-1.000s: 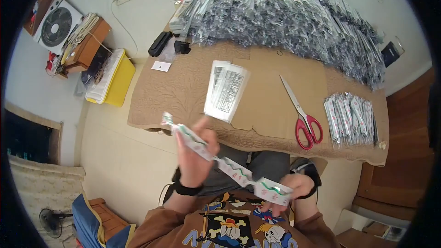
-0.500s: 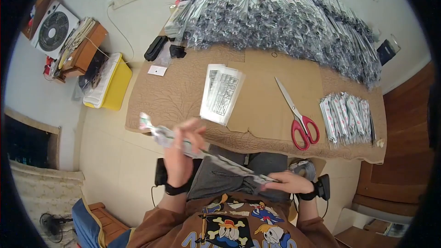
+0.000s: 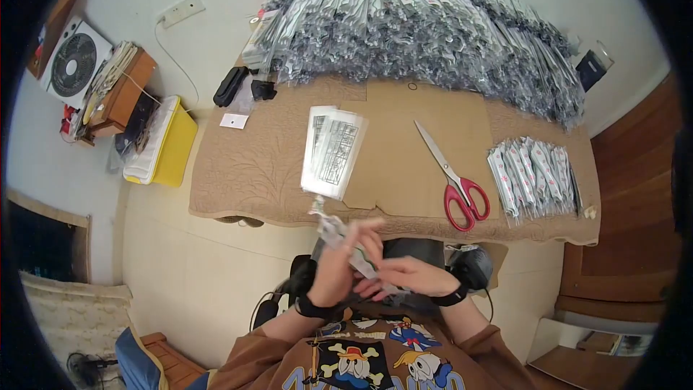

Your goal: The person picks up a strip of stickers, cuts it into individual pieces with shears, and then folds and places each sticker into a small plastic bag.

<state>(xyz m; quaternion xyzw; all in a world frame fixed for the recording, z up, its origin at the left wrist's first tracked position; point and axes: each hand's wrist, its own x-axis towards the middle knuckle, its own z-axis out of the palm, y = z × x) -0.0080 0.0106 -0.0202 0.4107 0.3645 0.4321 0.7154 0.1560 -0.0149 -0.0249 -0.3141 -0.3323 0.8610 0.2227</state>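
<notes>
As left hand (image 3: 338, 269) and right hand (image 3: 406, 277) pinch a strip (image 3: 333, 229), scissors (image 3: 453, 175) nearby

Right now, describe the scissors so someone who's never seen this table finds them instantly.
Find the brown quilted table with a flat cardboard sheet on it. The scissors lie on the sheet's right part, between the stack of clear bags and the small fan of white packets. Only they have red handles, blades pointing toward the big grey heap.

Blurred white packet strip (image 3: 338, 235), tilted
</notes>
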